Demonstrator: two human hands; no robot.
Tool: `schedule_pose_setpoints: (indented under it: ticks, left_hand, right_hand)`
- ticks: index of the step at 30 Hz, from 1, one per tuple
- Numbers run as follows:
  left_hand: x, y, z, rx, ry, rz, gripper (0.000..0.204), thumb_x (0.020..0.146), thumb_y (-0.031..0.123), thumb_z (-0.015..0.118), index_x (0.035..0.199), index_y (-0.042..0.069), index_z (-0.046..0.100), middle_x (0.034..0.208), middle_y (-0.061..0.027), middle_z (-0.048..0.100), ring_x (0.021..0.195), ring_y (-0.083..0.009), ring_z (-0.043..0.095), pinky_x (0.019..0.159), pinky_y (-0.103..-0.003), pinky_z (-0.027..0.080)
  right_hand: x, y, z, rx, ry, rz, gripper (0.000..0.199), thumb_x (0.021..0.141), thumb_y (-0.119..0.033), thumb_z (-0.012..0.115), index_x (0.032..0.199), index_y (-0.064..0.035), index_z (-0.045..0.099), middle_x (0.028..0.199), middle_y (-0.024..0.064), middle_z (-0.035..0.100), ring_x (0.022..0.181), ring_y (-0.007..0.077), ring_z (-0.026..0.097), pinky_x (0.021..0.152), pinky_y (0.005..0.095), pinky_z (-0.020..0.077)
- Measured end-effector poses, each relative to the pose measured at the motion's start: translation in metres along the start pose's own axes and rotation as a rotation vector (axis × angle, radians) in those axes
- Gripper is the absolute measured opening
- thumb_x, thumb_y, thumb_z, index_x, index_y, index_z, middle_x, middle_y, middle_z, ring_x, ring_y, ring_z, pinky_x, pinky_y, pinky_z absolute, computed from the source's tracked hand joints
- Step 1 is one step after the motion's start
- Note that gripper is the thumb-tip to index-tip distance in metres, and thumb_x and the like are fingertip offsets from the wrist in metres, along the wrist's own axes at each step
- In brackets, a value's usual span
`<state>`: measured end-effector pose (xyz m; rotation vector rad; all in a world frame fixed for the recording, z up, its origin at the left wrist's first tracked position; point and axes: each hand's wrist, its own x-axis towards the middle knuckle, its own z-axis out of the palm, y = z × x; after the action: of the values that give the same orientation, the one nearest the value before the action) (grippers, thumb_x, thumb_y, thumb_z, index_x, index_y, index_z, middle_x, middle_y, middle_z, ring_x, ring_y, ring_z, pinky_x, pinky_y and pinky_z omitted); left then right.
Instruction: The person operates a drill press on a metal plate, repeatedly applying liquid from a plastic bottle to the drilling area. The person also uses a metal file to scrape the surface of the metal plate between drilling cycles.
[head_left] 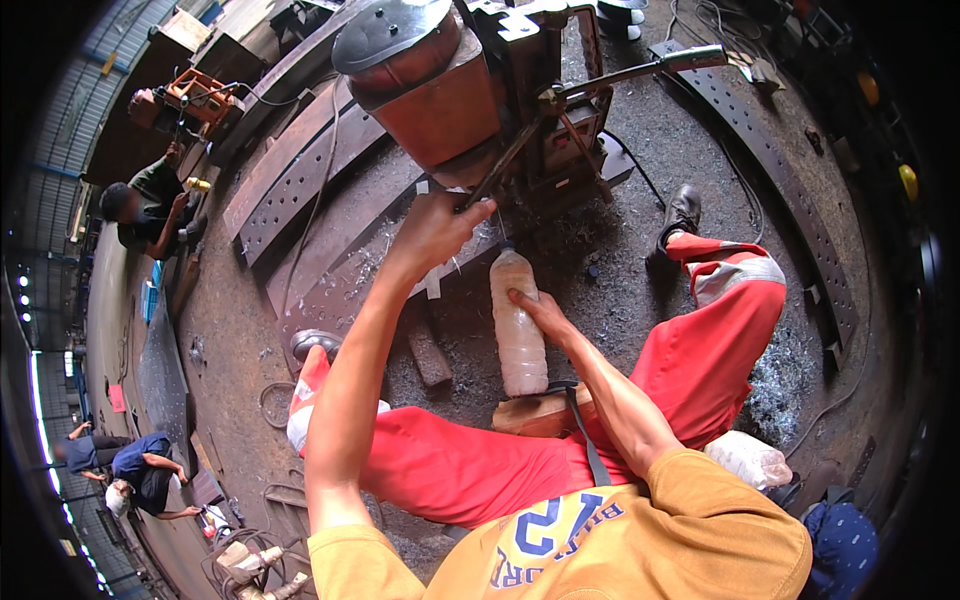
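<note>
Sitting on gritty workshop floor [240, 330] strewn with metal shavings, curved perforated steel plates [300, 180] around. Left hand [432, 228] closed round drill lever [500, 165]. Right hand [535, 308] wrapped on cloudy plastic bottle [518, 330], standing between knees.

Wearer's kit: mustard-yellow short-sleeve t-shirt [640, 540], blue block print with white outline across the chest. Forearms bare below the sleeves; left hand [432, 228] and right hand [540, 312] gloveless. Below the shirt, bright red-orange work trousers [470, 465]; the leg on the shirt's right side has a grey reflective band [740, 275] near the cuff. Black leather shoe [682, 212] beyond that band, second dark shoe [316, 344] off the shirt's left side.
</note>
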<state>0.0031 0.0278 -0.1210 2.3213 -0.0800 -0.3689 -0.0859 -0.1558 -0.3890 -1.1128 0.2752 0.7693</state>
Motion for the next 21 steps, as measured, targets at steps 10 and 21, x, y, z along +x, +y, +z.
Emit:
schedule_pose_setpoints:
  ticks: [10,21]
  left_hand:
    - [0.003,-0.004,0.001,-0.001,0.003,-0.008,0.052,0.093,0.048,0.067,0.106,-0.003,0.070,0.065,-0.0037,0.057,0.054,-0.0116,0.053,0.051,-0.030,0.045]
    - [0.001,-0.001,-0.001,0.032,-0.003,-0.009,0.052,0.093,0.050,0.065,0.095,-0.002,0.068,0.063,-0.0036,0.058,0.053,-0.0126,0.055,0.052,-0.031,0.045]
  right_hand:
    - [-0.002,-0.002,0.001,-0.021,-0.015,-0.027,0.048,0.093,-0.041,0.070,0.116,0.0014,0.065,0.099,0.0118,0.072,0.084,0.0208,0.071,0.077,0.0368,0.0577]
    - [-0.005,-0.006,0.002,0.025,-0.002,0.011,0.049,0.093,-0.041,0.071,0.117,0.0015,0.065,0.099,0.0113,0.072,0.084,0.0208,0.070,0.077,0.0368,0.0576]
